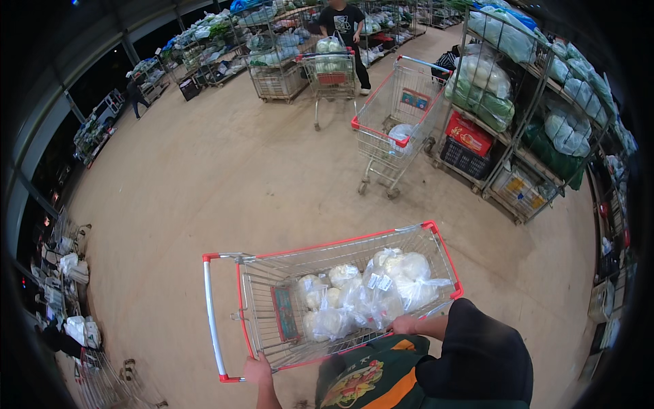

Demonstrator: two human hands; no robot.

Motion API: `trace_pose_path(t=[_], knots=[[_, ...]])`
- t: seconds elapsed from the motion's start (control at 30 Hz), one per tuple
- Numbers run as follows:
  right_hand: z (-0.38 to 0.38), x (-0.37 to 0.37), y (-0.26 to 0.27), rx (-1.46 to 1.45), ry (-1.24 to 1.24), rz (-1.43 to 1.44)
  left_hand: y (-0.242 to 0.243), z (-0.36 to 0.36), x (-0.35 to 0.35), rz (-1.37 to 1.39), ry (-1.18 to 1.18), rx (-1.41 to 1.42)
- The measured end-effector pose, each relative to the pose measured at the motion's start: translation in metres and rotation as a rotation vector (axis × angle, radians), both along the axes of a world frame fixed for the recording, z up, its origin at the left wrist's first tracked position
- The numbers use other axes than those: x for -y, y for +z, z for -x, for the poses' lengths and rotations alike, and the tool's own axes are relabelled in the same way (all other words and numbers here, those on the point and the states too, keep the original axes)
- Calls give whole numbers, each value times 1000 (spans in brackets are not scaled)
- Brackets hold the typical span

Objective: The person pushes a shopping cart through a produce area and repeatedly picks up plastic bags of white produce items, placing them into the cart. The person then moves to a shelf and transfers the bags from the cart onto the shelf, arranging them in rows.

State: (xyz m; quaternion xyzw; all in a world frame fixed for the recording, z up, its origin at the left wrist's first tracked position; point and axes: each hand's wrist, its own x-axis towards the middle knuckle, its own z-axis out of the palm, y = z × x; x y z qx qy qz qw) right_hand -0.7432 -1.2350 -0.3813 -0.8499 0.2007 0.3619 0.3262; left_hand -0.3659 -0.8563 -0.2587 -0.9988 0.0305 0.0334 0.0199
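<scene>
A wire shopping cart (357,244) with red-trimmed rims stands sideways right before me, its white push bar (214,317) to my left. My left hand (258,369) grips the near side rim close to the handle end. Farther along that same side, my right hand (404,324) is closed on the rim, beside the bags. Clear plastic bags of pale round vegetables (332,323), perhaps cauliflower, fill the basket's right and middle part. White labels (379,282) stick to some bags. A dark green apron with an orange band (393,381) covers my front.
Ahead stands another cart (383,130) with one bag inside. A person (342,23) stands behind a loaded cart (329,66). Tall wire trolleys (503,138) with bagged produce and crates line the right. More carts (104,381) are at lower left. Concrete floor (204,179) lies between.
</scene>
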Motion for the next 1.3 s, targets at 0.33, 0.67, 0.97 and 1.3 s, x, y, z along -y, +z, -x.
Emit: trace_pose_path(t=[0.33, 0.67, 0.97, 1.3], knots=[[-3, 5, 9, -7, 10, -29, 6, 1, 3, 30, -4, -9], [-3, 9, 6, 15, -12, -73, 5, -2, 11, -5, -5, 10], [-2, 9, -10, 9, 33, -36, 6, -16, 8, 8, -25, 14], [-2, 4, 2, 7, 34, 10, 17, -23, 18, -11, 0, -3]])
